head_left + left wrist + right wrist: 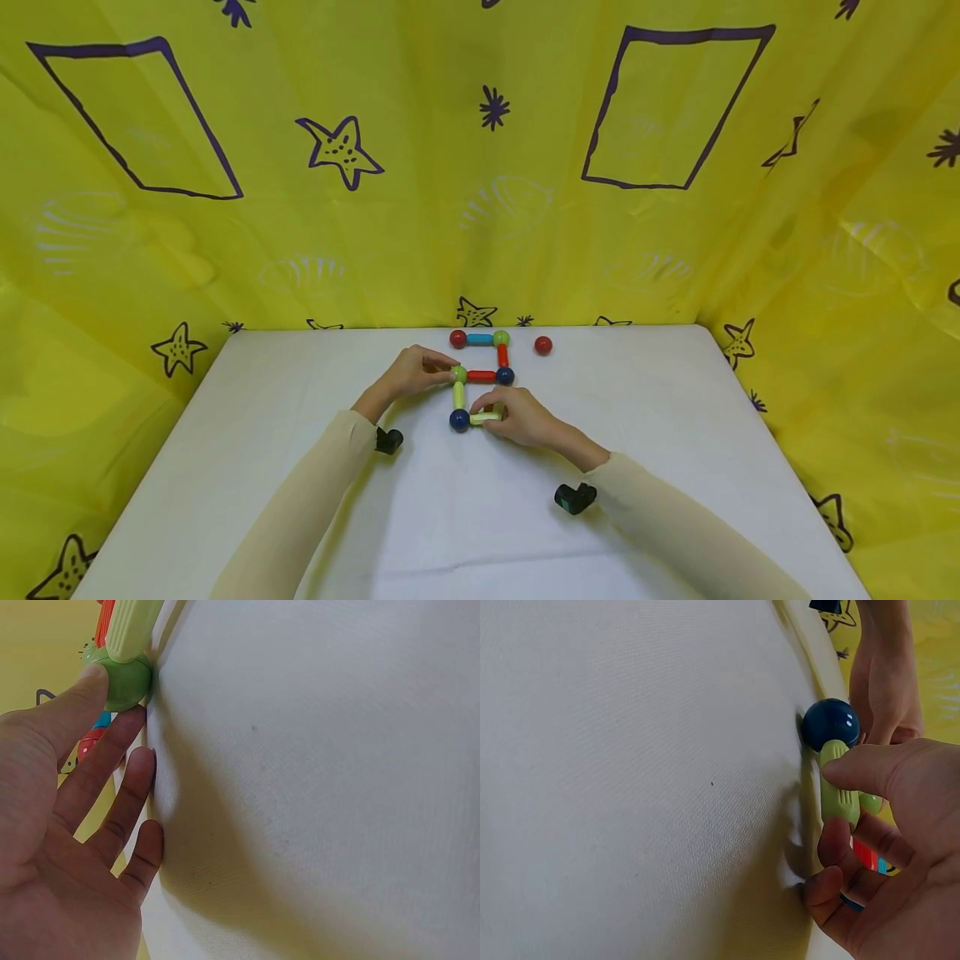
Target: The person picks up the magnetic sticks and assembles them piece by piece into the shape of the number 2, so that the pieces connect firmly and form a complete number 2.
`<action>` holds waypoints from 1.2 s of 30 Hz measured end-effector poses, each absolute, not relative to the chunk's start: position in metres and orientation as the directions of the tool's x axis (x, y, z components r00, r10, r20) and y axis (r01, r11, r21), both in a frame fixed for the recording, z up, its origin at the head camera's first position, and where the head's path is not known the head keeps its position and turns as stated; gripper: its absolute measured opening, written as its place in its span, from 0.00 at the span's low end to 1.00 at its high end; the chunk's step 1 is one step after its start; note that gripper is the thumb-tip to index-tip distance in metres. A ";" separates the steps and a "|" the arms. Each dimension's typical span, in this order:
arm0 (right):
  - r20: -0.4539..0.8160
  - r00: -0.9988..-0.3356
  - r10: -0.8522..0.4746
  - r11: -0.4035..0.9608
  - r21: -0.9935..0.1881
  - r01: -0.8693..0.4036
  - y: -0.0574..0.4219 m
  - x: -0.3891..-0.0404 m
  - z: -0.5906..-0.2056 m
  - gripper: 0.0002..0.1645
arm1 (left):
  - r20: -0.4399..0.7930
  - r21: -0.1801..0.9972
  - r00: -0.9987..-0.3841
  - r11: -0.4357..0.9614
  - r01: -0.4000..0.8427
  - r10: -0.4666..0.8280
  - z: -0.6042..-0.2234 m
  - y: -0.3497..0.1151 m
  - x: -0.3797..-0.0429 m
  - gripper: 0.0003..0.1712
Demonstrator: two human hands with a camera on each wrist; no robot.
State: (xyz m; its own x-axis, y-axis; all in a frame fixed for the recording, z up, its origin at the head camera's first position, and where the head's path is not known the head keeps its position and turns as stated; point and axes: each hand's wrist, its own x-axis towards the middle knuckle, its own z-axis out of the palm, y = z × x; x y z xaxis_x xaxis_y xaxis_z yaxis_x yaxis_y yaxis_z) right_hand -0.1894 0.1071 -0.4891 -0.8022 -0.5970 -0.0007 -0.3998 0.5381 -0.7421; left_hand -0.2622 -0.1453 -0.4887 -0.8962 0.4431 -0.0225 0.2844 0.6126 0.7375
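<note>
A zigzag chain of coloured balls and short rods lies on the white table. My left hand (411, 372) pinches a green ball (127, 684) between thumb and forefinger, its other fingers loosely stretched. From that ball a red rod (482, 377) runs right to a dark blue ball (506, 376), and a pale green rod (459, 396) runs down to the near dark blue ball (829, 721). Another pale green rod (840, 799) is gripped between the thumb and fingers of my right hand (525, 419), one end right at the near blue ball.
Farther back, a second red rod (502, 356) leads up to a green ball (501, 338), then a blue rod (480, 340) and a red ball (458, 339). One loose red ball (543, 345) sits to the right. A yellow patterned curtain (420, 250) borders the table.
</note>
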 end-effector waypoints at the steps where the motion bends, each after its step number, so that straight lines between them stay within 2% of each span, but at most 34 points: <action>1: 0.000 -0.802 -0.597 0.539 -0.741 -0.401 0.107 -0.189 -0.489 0.15 | -0.024 0.737 -0.896 0.614 0.285 0.444 -0.489 -0.145 -0.262 0.15; 36: 0.011 -0.817 -0.577 0.569 -0.711 -0.412 0.106 -0.188 -0.494 0.14 | -0.043 0.732 -0.896 0.624 0.273 0.442 -0.488 -0.145 -0.263 0.15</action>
State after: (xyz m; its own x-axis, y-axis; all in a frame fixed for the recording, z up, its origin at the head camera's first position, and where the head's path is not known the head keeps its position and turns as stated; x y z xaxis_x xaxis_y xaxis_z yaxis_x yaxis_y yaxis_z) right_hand -0.1880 0.1065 -0.4942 -0.8167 -0.5770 0.0113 -0.4122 0.5695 -0.7112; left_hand -0.2634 -0.1451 -0.4878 -0.8960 0.4419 -0.0433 0.2725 0.6244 0.7321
